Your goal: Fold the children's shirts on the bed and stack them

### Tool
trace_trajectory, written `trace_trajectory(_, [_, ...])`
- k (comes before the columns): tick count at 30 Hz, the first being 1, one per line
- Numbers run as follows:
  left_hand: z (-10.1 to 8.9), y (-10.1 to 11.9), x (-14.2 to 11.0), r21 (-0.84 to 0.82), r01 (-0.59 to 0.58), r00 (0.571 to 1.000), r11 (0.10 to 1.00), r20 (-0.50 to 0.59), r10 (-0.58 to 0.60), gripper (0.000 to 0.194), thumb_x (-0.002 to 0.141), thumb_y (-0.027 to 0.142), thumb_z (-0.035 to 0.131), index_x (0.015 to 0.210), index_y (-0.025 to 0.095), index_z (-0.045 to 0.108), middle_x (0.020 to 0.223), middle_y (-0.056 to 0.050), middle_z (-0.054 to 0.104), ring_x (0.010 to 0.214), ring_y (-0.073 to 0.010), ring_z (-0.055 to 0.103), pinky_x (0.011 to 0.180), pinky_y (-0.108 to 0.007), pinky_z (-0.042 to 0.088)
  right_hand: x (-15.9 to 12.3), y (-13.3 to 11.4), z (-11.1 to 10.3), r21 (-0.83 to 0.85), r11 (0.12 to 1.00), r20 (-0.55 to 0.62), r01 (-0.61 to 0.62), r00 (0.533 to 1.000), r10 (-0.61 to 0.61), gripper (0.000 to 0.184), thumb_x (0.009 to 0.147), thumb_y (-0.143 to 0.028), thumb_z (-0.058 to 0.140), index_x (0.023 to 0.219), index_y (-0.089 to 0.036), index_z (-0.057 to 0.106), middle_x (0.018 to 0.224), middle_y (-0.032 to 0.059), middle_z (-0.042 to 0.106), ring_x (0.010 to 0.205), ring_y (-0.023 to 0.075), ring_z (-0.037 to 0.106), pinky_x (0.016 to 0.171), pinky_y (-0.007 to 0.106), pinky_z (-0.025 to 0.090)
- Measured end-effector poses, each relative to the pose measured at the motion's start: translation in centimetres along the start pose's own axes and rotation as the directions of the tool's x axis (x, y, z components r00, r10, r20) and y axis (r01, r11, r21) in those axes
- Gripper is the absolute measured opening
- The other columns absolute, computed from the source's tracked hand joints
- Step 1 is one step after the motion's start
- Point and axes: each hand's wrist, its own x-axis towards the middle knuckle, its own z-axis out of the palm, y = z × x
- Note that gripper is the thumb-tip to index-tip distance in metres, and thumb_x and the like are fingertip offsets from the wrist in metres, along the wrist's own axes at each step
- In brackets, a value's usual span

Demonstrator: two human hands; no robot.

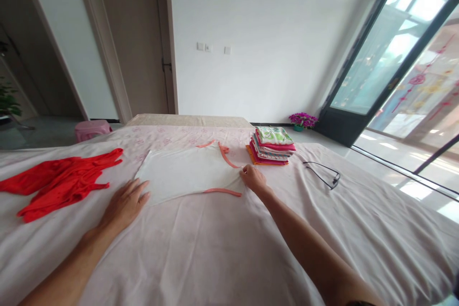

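Note:
A white garment with orange-pink trim (pixel 190 172) lies spread flat on the pale pink sheet (pixel 222 244). My left hand (pixel 125 203) rests palm down on the sheet at the garment's near left corner, fingers stretched out and holding nothing. My right hand (pixel 253 178) is at the garment's right edge, fingers curled down against the trimmed strap area. Whether it pinches the cloth I cannot make out.
A crumpled red garment (pixel 60 181) lies at the left. A stack of folded colourful clothes (pixel 271 146) sits just beyond my right hand. Black glasses (pixel 324 174) lie to the right. A pink stool (pixel 91 129), a flower pot (pixel 303 120) and glass doors stand beyond.

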Motion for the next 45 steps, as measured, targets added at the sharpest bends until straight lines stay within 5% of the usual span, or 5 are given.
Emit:
trace_trajectory(16, [-0.2, 0.3, -0.2, 0.000, 0.001, 1.000, 1.000, 0.013, -0.001, 0.053, 0.096, 0.043, 0.033, 0.135, 0.017, 0.057, 0.145, -0.015, 0.053, 0.134, -0.0274, 0.049, 0.113, -0.044, 0.036, 1.0, -5.5, 3.1, 0.412, 0.910, 0.202, 0.053, 0.968, -0.148, 0.034, 0.095, -0.025, 0.041, 0.120, -0.014, 0.060, 0.098, 0.0081, 0.072, 0.058, 0.0112, 0.069, 0.052, 0.021, 0.052])
trace_trajectory(22, [-0.3, 0.4, -0.1, 0.017, -0.009, 1.000, 1.000, 0.022, 0.009, 0.053, 0.096, 0.041, 0.031, 0.136, 0.016, 0.056, 0.144, -0.016, 0.053, 0.134, -0.0283, 0.049, 0.112, -0.044, 0.037, -0.3, -3.9, 3.8, 0.338, 0.913, 0.141, 0.227, 0.947, -0.287, 0.032, 0.081, -0.013, 0.058, 0.110, -0.020, 0.070, 0.109, 0.0042, 0.073, 0.093, 0.0176, 0.070, 0.084, 0.028, 0.054])
trace_trajectory(29, [-1.8, 0.8, 0.0, -0.197, -0.070, 0.996, 0.978, -0.069, 0.058, 0.048, 0.092, 0.049, 0.042, 0.124, 0.018, 0.061, 0.138, -0.013, 0.057, 0.131, -0.0273, 0.050, 0.113, -0.041, 0.038, -2.9, -2.5, 2.2, 0.122, 0.809, 0.015, 0.575, 0.814, -0.581, 0.037, 0.080, -0.010, 0.051, 0.107, -0.023, 0.073, 0.105, 0.0024, 0.074, 0.092, 0.0173, 0.067, 0.089, 0.028, 0.050])
trace_trajectory(36, [-7.0, 0.9, -1.2, -0.349, -0.232, 0.959, 0.908, 0.075, 0.273, 0.026, 0.085, 0.048, 0.059, 0.100, 0.028, 0.066, 0.108, -0.002, 0.068, 0.103, -0.0198, 0.064, 0.089, -0.028, 0.051, -4.0, 0.1, -1.3, 0.071, 0.637, 0.203, 0.767, 0.615, -0.762, 0.037, 0.085, -0.017, 0.054, 0.115, -0.029, 0.072, 0.120, 0.0012, 0.070, 0.112, 0.0204, 0.060, 0.103, 0.032, 0.042])
trace_trajectory(45, [-5.9, -2.6, -2.6, -0.266, -0.217, 0.948, 0.939, 0.171, 0.268, 0.027, 0.082, 0.023, 0.051, 0.100, 0.033, 0.069, 0.111, 0.003, 0.071, 0.107, -0.0188, 0.066, 0.093, -0.026, 0.050, -3.7, -0.9, -0.5, -0.061, 0.541, 0.260, 0.839, 0.537, -0.803, 0.033, 0.102, -0.034, 0.042, 0.116, -0.028, 0.070, 0.112, 0.0053, 0.071, 0.105, 0.0211, 0.060, 0.097, 0.034, 0.040])
